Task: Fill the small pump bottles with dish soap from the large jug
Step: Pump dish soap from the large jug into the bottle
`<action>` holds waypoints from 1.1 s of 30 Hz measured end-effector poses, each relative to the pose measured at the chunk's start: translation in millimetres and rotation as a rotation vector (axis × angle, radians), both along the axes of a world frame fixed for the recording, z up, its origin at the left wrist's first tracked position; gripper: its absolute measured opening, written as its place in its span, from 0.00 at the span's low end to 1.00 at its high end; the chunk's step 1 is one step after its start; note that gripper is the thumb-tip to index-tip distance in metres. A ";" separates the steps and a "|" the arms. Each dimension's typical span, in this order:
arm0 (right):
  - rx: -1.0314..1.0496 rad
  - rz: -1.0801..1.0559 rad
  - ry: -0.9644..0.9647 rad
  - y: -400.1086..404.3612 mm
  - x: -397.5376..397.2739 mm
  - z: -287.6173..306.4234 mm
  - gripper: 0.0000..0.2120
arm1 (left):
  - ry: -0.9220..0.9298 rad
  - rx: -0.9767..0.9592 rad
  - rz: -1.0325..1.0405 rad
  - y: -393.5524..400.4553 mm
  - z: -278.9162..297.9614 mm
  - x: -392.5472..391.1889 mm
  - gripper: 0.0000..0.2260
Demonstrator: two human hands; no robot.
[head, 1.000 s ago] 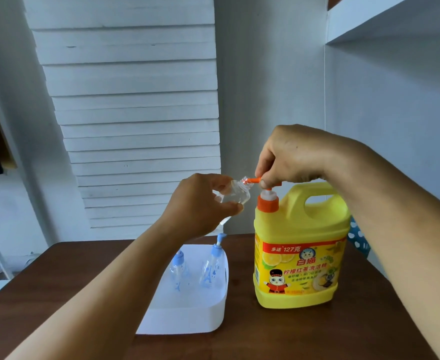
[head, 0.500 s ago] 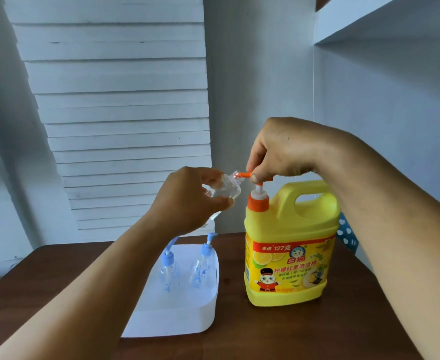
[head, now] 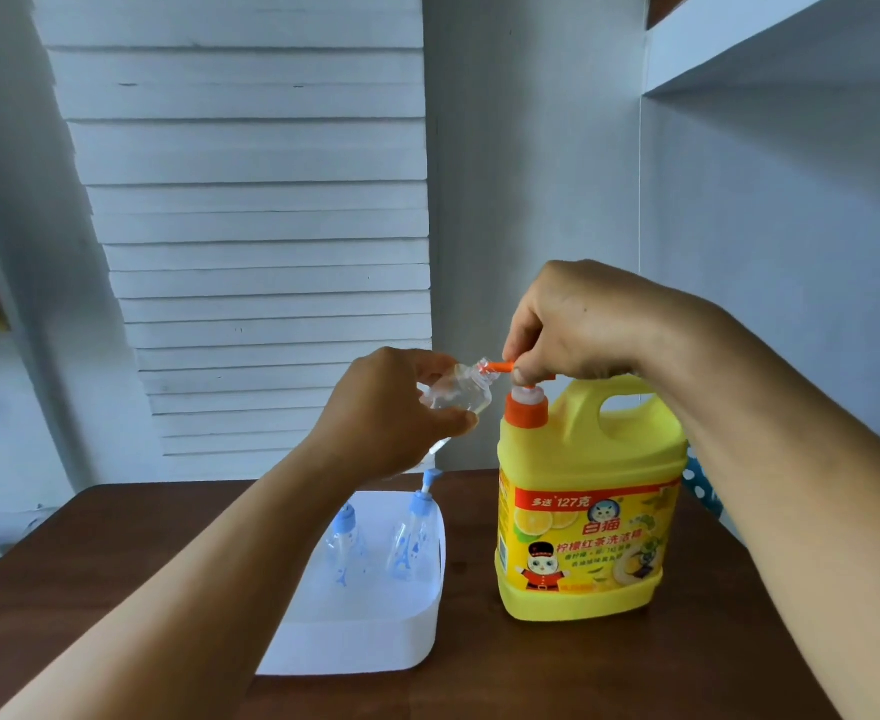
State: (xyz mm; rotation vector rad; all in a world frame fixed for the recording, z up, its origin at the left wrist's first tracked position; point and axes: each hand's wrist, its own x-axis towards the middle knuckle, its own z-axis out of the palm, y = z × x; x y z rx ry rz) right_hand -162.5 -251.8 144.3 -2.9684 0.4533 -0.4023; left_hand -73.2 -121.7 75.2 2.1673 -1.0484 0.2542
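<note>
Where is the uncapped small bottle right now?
Head view, centre: the small bottle is held in the left hand, its mouth at the orange nozzle of the jug.

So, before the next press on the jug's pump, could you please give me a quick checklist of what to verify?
1. Small bottle gripped by left hand: ok.
2. Orange spout meets the bottle mouth: ok.
3. Right hand on the pump head: ok.
4. Yellow jug upright on the table: ok.
5. Fill level in the held bottle: cannot tell.
6. Two capped pump bottles standing in the white tray, clear of the jug: ok.
</note>
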 end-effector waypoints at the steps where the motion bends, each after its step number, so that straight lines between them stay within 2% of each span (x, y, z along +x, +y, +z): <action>1: 0.005 0.000 0.013 0.5 0.7 -2.7 0.09 | 0.006 0.008 0.002 -0.3 -2.4 -0.1 0.20; 7: 0.005 0.009 0.015 -0.8 -3.4 12.4 0.08 | 0.001 -0.029 -0.001 0.6 3.5 -0.4 0.19; 22: 0.038 -0.005 0.022 0.0 -0.3 -1.3 0.09 | 0.010 0.009 0.005 -0.1 -4.6 0.4 0.19; 28: 0.032 -0.006 0.005 -1.6 -1.4 11.3 0.07 | 0.000 -0.042 0.001 0.3 3.1 0.6 0.18; 33: 0.039 -0.003 0.029 1.1 0.1 1.2 0.09 | 0.007 -0.006 -0.005 0.2 -4.9 0.0 0.19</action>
